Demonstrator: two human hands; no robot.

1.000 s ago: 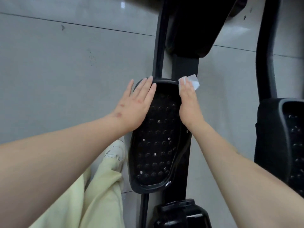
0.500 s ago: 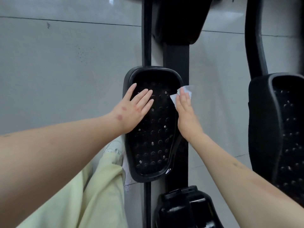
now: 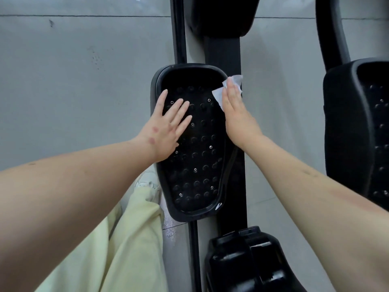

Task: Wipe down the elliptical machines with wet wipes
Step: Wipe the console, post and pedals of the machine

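A black studded foot pedal [image 3: 195, 157] of the elliptical machine lies in the middle of the view. My left hand [image 3: 166, 127] rests flat on its left side, fingers spread and empty. My right hand [image 3: 237, 114] presses a white wet wipe [image 3: 221, 95] against the pedal's upper right rim. Part of the wipe sticks out past my fingertips; the rest is hidden under my palm.
A second black pedal [image 3: 357, 131] stands at the right edge. Black frame bars [image 3: 223, 51] run up behind the pedal, and a black housing [image 3: 248, 260] sits below it. Grey floor tiles [image 3: 73, 81] lie to the left. My pale green trouser leg [image 3: 126, 239] and white shoe [image 3: 147, 182] are at the lower left.
My right hand with the wipe has slid down from the pedal's top right corner along the right rim. My left hand has moved down from the top edge onto the studded face.
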